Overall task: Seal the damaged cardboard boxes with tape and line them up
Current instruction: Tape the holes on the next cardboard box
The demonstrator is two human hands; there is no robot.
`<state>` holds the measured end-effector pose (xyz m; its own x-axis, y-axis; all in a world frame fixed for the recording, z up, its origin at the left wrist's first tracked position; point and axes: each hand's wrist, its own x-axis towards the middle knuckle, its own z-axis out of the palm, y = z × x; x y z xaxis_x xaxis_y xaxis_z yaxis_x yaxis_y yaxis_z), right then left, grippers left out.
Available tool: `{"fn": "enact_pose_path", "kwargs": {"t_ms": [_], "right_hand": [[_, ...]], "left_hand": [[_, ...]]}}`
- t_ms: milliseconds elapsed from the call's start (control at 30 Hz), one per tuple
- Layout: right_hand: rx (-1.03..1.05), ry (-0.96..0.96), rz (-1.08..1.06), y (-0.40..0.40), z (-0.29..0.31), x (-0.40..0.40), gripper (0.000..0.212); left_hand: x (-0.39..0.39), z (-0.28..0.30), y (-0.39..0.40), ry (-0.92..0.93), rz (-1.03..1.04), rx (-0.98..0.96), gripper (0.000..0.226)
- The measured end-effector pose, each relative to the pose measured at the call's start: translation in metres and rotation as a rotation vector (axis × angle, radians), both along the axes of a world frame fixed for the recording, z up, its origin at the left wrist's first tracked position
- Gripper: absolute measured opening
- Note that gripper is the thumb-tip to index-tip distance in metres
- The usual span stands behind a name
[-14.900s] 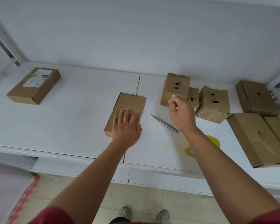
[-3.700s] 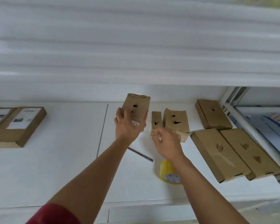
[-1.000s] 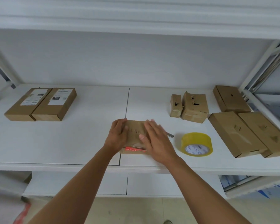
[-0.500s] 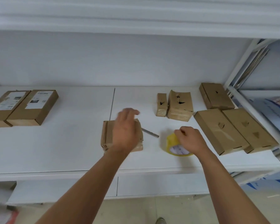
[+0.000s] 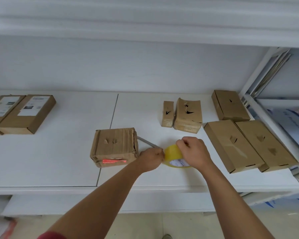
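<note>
With the right hand (image 5: 195,153) gripping the tape roll (image 5: 174,156) and the left hand (image 5: 152,156) fingers pinched at its edge, the freed end may tear or re-stick if pulled unevenly.

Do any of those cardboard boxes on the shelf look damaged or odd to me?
Yes. The box by the left hand has two punctures on top. The small pair behind the tape roll show ragged black tears, and the long boxes on the right are dented and torn.
</note>
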<state>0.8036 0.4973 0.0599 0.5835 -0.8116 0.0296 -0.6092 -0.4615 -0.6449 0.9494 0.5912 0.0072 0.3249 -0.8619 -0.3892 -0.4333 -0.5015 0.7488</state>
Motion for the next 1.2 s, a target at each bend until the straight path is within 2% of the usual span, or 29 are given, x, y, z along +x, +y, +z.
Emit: {"fn": "enact_pose_path", "kwargs": {"t_ms": [67, 133, 233, 333, 433, 500, 633, 733, 800, 867, 967, 1133, 1200], "right_hand": [[0.069, -0.059, -0.017, -0.003, 0.008, 0.000, 0.040], [0.156, -0.195, -0.084, -0.015, 0.025, -0.006, 0.031], [0.114, -0.288, -0.092, -0.040, 0.059, -0.023, 0.025], [0.044, -0.299, -0.039, -0.055, 0.077, -0.037, 0.029], [0.044, -0.276, 0.003, -0.051, 0.071, -0.042, 0.035], [0.064, -0.263, 0.018, -0.047, 0.061, -0.045, 0.037], [0.051, -0.229, 0.034, -0.040, 0.044, -0.048, 0.035], [0.068, -0.065, 0.084, -0.035, 0.027, -0.037, 0.042], [-0.031, 0.229, 0.131, -0.037, 0.016, -0.033, 0.043], [-0.151, 0.454, 0.116, -0.040, 0.013, -0.035, 0.044], [-0.213, 0.572, 0.125, -0.040, 0.013, -0.037, 0.044], [-0.141, 0.936, 0.204, -0.027, 0.016, -0.018, 0.029], [-0.163, 1.011, 0.229, -0.029, 0.023, -0.008, 0.021]], "left_hand": [[-0.004, 0.010, 0.004, 0.036, 0.110, -0.071, 0.027], [-0.010, 0.027, 0.000, 0.077, 0.170, -0.208, 0.028], [-0.007, 0.067, -0.013, 0.094, 0.070, -0.319, 0.029], [0.007, 0.093, -0.019, 0.093, -0.099, -0.287, 0.029], [0.020, 0.099, -0.014, 0.027, -0.169, -0.218, 0.010], [0.027, 0.097, -0.006, -0.011, -0.154, -0.151, 0.003], [0.038, 0.089, 0.014, 0.063, -0.046, -0.068, 0.013], [0.041, 0.089, 0.019, -0.010, -0.024, -0.019, 0.015], [0.047, 0.097, 0.021, -0.109, -0.018, 0.018, 0.015], [0.057, 0.106, 0.024, -0.065, -0.005, 0.007, 0.016], [0.061, 0.117, 0.027, -0.032, -0.031, -0.017, 0.018], [0.054, 0.113, 0.035, 0.051, -0.018, 0.010, 0.010], [0.052, 0.107, 0.044, 0.110, 0.012, 0.012, 0.011]]}}
